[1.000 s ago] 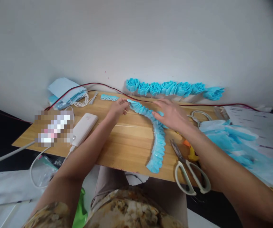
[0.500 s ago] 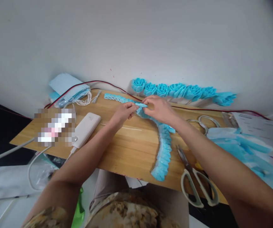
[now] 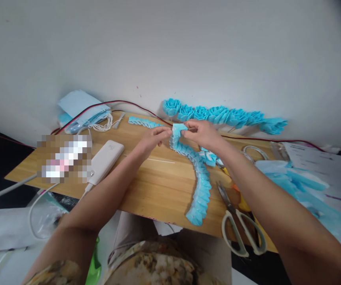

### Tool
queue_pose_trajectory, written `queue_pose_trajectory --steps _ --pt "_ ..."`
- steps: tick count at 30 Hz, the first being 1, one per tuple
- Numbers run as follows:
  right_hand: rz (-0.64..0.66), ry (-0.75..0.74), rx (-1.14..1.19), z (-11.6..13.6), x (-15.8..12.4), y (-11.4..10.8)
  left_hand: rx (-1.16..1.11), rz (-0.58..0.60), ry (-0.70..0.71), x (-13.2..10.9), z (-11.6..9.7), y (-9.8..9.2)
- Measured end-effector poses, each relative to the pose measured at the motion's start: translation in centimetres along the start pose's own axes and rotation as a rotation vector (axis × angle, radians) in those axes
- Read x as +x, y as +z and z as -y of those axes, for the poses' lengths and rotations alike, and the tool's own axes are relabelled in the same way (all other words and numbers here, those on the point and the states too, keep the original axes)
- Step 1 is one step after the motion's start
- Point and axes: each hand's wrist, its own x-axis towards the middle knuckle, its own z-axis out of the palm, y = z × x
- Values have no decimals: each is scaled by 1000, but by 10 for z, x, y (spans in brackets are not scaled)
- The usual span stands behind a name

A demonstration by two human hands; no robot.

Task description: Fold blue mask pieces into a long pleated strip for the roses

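Note:
A long blue pleated strip (image 3: 200, 182) of overlapping folds curves across the wooden table, its top end raised between my hands. My left hand (image 3: 156, 136) is closed, with thumb and fingertips pinching the left edge of that end. On the other side, my right hand (image 3: 201, 132) pinches the right edge between thumb and fingers. A second, narrower blue braided strip (image 3: 142, 122) lies beyond my left hand. Close below my right hand rests a small folded blue piece (image 3: 208, 157), partly behind the forearm. Scissors (image 3: 232, 215) with white handles lie near the front edge, blades partly apart.
Blue fabric roses (image 3: 218, 114) line the wall. A stack of pale blue sheets (image 3: 79, 105) sits back left. The white power bank (image 3: 107, 158) and a thin white stick (image 3: 158, 160) are left of centre. Blue fabric pieces (image 3: 295, 182) and a printed sheet (image 3: 319, 162) lie right.
The strip's top end has turned up and now shows its flat folded face between my fingers. My right hand has shifted slightly right, and the small folded piece shows more.

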Motion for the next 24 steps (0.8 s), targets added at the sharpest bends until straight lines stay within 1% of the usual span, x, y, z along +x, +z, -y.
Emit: queue_pose_trajectory --steps 3,5,8,11,15,19,22,24 --pt "19 11 3 1 0 2 69 27 55 -4 0 4" --pt "41 29 25 1 0 2 71 5 70 -5 -2 5" --pt "80 51 167 -2 -1 0 57 -48 47 -4 -3 3" --pt "102 12 268 -6 -1 -2 14 -70 22 -1 -1 0" --pt "120 -13 223 -8 2 1 -56 -75 26 2 5 -1" --pt "83 9 165 -5 6 6 -117 -69 11 5 10 -3" --pt "70 55 187 -2 7 9 -156 -72 -8 6 13 -5" --pt "70 74 252 0 8 10 -192 -56 -15 7 13 -6"
